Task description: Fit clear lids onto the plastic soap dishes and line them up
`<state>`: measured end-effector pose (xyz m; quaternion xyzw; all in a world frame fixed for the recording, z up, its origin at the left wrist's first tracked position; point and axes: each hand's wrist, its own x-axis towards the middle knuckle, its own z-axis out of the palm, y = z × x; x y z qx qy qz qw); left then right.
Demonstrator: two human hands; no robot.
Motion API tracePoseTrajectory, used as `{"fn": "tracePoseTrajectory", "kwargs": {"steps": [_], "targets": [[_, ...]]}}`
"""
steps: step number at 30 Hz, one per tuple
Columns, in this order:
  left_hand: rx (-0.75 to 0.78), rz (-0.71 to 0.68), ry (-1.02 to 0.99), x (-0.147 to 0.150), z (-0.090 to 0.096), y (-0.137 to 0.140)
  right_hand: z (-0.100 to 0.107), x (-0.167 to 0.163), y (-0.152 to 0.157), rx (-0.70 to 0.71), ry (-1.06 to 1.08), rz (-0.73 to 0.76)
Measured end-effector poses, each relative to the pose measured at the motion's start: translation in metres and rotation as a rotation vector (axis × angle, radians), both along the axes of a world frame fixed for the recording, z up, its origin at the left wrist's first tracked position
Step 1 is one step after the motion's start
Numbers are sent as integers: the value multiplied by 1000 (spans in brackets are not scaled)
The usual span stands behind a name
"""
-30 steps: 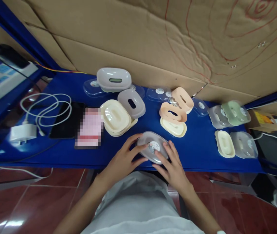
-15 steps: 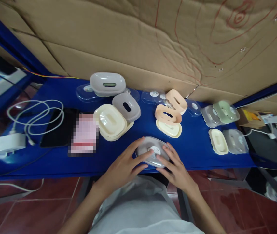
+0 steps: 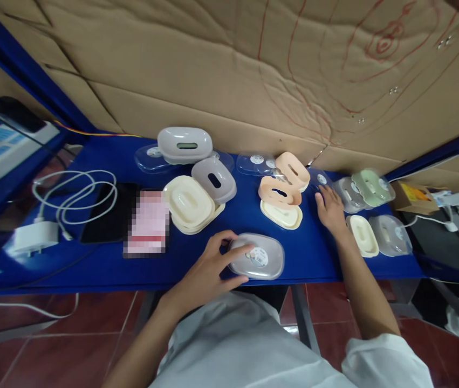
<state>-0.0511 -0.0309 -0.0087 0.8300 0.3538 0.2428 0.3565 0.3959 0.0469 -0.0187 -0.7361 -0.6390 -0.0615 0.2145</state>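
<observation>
At the table's front edge lies a grey soap box (image 3: pixel 267 264) under a clear lid with a round white label. My left hand (image 3: pixel 209 269) holds it from the left: the thumb is at the near edge, the index finger rests on the lid, and other fingers are at the far left edge. My right hand (image 3: pixel 332 210) reaches over the table, fingers stretched out, by a clear lid (image 3: pixel 319 175) at the back. Whether the fingertips touch that lid, I cannot tell. Peach slotted trays (image 3: pixel 280 192) and a cream tray (image 3: pixel 283 214) lie between the hands.
Grey slotted trays (image 3: pixel 184 144) and stacked cream trays (image 3: pixel 189 202) are at the left back. Lidded boxes, one of them green (image 3: pixel 370 186), stand at the right. A white cable (image 3: pixel 75 196), charger (image 3: pixel 35 237) and blurred pink item (image 3: pixel 147 221) lie left. Cardboard (image 3: pixel 172 70) walls the back.
My right hand has left the lidded soap box and moved right and away to the back of the table. My left hand stays on the box. The view has shifted slightly.
</observation>
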Motion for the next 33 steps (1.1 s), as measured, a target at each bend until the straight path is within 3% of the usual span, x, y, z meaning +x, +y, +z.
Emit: {"fn": "tracePoseTrajectory", "kwargs": {"steps": [4,9,14,21,24,26,28,31,33], "targets": [[-29,-38,54,1,2,1,5,-13,-27,77,57,103],[-23,-36,95,1,0,2,4,-15,-45,129,139,59],[26,-3,77,5,1,0,0,-19,-44,22,175,101],[95,15,1,1,1,1,-3,-62,-72,-92,254,222],[81,41,-31,-1,2,1,1,-80,-86,-135,250,321],[66,61,-66,-1,3,0,11,-94,-98,-59,221,386],[59,67,-122,2,6,-2,24,-111,-113,3,204,539],[72,33,-229,11,9,-6,42,-136,-133,-12,197,818],[69,5,-264,19,11,-8,48,-144,-142,25,210,861]]}}
